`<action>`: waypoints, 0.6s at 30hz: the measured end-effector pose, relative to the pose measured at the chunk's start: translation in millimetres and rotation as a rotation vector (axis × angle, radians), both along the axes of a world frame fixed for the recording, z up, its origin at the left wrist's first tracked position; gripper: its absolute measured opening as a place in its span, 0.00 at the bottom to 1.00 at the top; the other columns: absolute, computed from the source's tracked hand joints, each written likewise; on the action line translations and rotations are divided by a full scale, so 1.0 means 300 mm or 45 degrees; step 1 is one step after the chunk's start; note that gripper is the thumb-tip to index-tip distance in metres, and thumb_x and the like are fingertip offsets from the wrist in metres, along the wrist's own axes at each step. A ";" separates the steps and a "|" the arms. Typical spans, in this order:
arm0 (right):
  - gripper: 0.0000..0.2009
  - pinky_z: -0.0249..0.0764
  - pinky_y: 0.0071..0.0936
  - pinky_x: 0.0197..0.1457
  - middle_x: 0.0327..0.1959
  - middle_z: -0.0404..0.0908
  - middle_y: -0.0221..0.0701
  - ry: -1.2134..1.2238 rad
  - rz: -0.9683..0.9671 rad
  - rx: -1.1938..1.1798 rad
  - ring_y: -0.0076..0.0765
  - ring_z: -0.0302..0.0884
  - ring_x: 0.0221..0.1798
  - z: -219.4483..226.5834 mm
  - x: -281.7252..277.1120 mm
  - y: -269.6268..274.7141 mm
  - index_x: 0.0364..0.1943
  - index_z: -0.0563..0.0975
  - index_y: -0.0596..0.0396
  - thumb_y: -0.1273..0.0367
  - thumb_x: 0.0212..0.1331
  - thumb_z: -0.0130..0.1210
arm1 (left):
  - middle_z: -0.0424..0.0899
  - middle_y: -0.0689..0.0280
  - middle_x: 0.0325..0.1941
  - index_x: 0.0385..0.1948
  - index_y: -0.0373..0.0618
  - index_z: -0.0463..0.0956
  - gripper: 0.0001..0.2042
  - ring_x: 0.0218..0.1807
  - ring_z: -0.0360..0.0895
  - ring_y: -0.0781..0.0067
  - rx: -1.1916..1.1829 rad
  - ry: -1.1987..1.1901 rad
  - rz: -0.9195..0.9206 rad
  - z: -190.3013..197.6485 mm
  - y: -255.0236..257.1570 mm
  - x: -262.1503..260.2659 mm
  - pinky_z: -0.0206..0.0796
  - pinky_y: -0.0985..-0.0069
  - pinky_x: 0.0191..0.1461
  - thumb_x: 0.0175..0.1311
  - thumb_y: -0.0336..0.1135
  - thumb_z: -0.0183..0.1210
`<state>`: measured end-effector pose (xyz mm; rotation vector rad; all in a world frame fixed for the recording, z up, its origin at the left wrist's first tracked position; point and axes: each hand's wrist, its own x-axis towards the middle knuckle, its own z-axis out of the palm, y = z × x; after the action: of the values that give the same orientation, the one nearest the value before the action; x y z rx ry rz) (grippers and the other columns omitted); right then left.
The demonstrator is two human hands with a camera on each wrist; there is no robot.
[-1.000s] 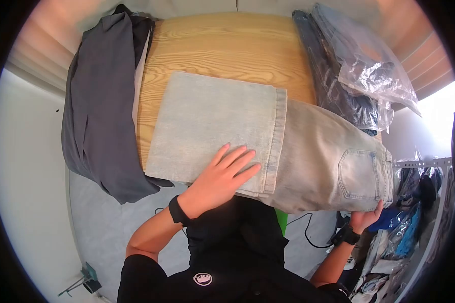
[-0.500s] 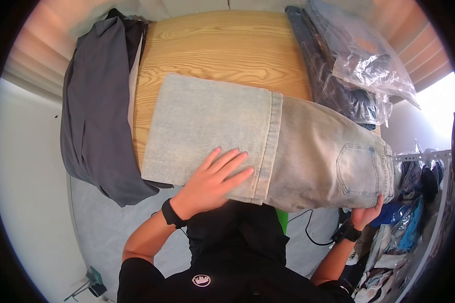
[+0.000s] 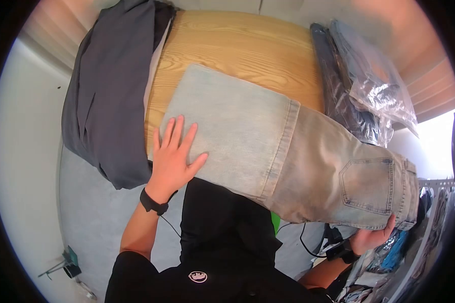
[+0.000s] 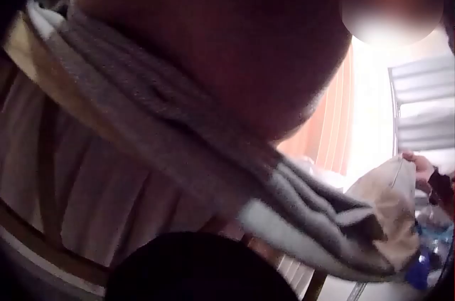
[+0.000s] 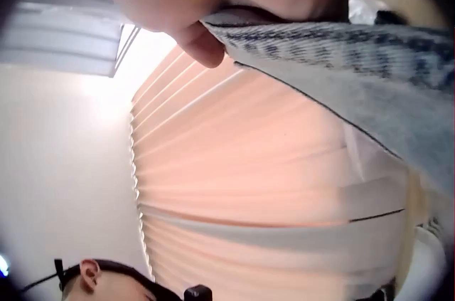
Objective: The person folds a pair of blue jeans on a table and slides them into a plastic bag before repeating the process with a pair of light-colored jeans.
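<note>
Light blue jeans (image 3: 268, 146) lie folded across a round wooden table (image 3: 237, 45), legs doubled over to the left, waist hanging off the right edge. My left hand (image 3: 173, 154) lies flat with straight fingers on the folded leg end near the table's left edge. My right hand (image 3: 371, 237) grips the waistband corner below the back pocket (image 3: 366, 186). In the right wrist view the fingers (image 5: 213, 2) pinch the denim edge (image 5: 341, 52). The left wrist view is mostly the dark palm over the folded jeans (image 4: 213, 166).
A dark grey garment (image 3: 106, 96) drapes over the table's left side. Dark jeans (image 3: 346, 101) and a clear plastic bag (image 3: 384, 86) lie at the right rim. Clothes are piled on the floor at lower right (image 3: 419, 242). A cable (image 3: 308, 242) runs below the table.
My left hand has slid left along the folded legs, from near the hem fold to the left end. The right hand keeps hold of the waistband.
</note>
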<state>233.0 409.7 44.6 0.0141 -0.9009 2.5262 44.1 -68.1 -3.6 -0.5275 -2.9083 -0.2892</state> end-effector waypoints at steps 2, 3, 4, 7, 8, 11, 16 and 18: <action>0.23 0.49 0.48 0.76 0.67 0.68 0.44 0.060 0.046 0.040 0.45 0.60 0.71 0.078 -0.050 -0.082 0.63 0.67 0.65 0.64 0.69 0.45 | 0.57 0.52 0.74 0.65 0.48 0.67 0.32 0.76 0.51 0.49 0.048 -0.025 0.001 0.001 -0.010 -0.001 0.37 0.45 0.74 0.60 0.51 0.60; 0.23 0.52 0.48 0.74 0.66 0.69 0.44 -0.001 0.007 0.072 0.45 0.63 0.69 0.124 -0.085 -0.135 0.62 0.67 0.66 0.64 0.69 0.45 | 0.57 0.52 0.74 0.65 0.48 0.67 0.32 0.76 0.51 0.49 0.071 -0.040 0.005 0.005 -0.012 0.003 0.37 0.45 0.74 0.59 0.51 0.60; 0.22 0.56 0.47 0.73 0.65 0.70 0.43 -0.054 -0.033 0.102 0.45 0.65 0.68 0.169 -0.128 -0.212 0.62 0.68 0.66 0.65 0.69 0.45 | 0.59 0.52 0.74 0.64 0.47 0.67 0.31 0.75 0.53 0.50 0.105 -0.065 0.027 0.011 -0.017 0.003 0.39 0.47 0.74 0.61 0.51 0.59; 0.22 0.69 0.45 0.64 0.58 0.76 0.44 -0.141 -0.600 2.362 0.52 0.75 0.59 0.165 -0.274 -0.554 0.59 0.70 0.63 0.69 0.61 0.52 | 0.62 0.53 0.72 0.63 0.43 0.68 0.30 0.73 0.57 0.52 0.571 -0.263 0.108 0.017 -0.053 -0.017 0.44 0.51 0.74 0.65 0.54 0.54; 0.26 0.63 0.48 0.67 0.61 0.72 0.45 -0.228 -0.409 2.485 0.54 0.69 0.63 0.140 -0.336 -0.664 0.61 0.69 0.61 0.69 0.57 0.55 | 0.63 0.52 0.71 0.62 0.42 0.68 0.30 0.72 0.58 0.53 0.972 -0.417 0.161 0.019 -0.100 -0.041 0.46 0.52 0.73 0.67 0.56 0.51; 0.36 0.48 0.59 0.72 0.69 0.59 0.47 -0.225 0.141 2.617 0.58 0.52 0.73 0.035 -0.492 -0.953 0.66 0.64 0.53 0.69 0.49 0.63 | 0.68 0.51 0.67 0.62 0.35 0.66 0.35 0.69 0.62 0.58 2.279 -0.749 0.366 0.018 -0.262 -0.129 0.53 0.59 0.70 0.71 0.62 0.38; 0.39 0.47 0.62 0.72 0.71 0.56 0.46 -0.011 0.256 2.495 0.58 0.46 0.75 -0.076 -0.409 -0.921 0.67 0.63 0.51 0.71 0.45 0.65 | 0.73 0.60 0.61 0.61 0.38 0.67 0.28 0.60 0.70 0.67 2.202 -0.901 0.376 0.043 -0.346 -0.157 0.60 0.67 0.64 0.72 0.54 0.45; 0.39 0.48 0.60 0.73 0.70 0.57 0.46 -0.175 0.038 2.424 0.59 0.47 0.75 -0.108 -0.328 -0.849 0.66 0.64 0.53 0.73 0.43 0.67 | 0.74 0.62 0.60 0.60 0.40 0.68 0.24 0.58 0.71 0.71 1.905 -0.852 0.348 0.055 -0.318 -0.157 0.63 0.70 0.61 0.72 0.48 0.49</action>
<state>134.7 155.1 12.0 0.4108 -2.8098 0.7911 -3.0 -163.3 13.0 0.2860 -2.1547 -2.5460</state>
